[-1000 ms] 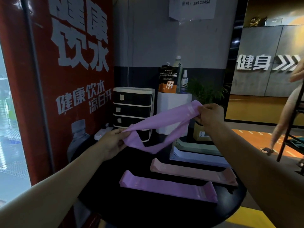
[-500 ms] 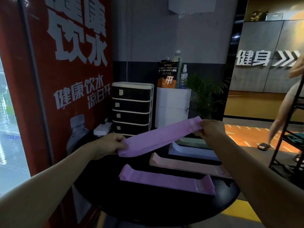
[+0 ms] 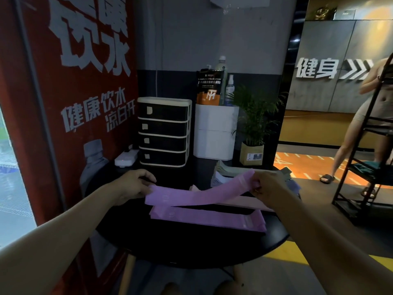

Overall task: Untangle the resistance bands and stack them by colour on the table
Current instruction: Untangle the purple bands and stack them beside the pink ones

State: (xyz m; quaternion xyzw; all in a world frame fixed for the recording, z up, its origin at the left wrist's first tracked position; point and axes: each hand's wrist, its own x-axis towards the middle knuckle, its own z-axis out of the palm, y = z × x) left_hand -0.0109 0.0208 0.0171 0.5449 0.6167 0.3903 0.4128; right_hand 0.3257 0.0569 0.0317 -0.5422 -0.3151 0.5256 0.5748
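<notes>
A flat purple resistance band (image 3: 200, 193) stretches between my hands just above the round black table (image 3: 191, 250). My left hand (image 3: 133, 185) pinches its left end and my right hand (image 3: 269, 188) pinches its right end, which is a little higher. Directly under it lies another purple band (image 3: 212, 219) flat on the table. Behind that a pink band (image 3: 244, 202) shows partly. Farther back sit a pale blue stack (image 3: 219, 179) and a grey-green stack (image 3: 231, 170), both partly hidden by the held band and my right hand.
At the table's back stand a black drawer unit (image 3: 163, 132), a white power strip (image 3: 126, 159), a white box (image 3: 214, 132) with bottles on top and a potted plant (image 3: 253, 133). A black metal rack (image 3: 365, 158) and a person stand on the right.
Both hands have come down with the purple band, which went from a twisted loop to a flat strip and now hangs just above the purple band on the table.
</notes>
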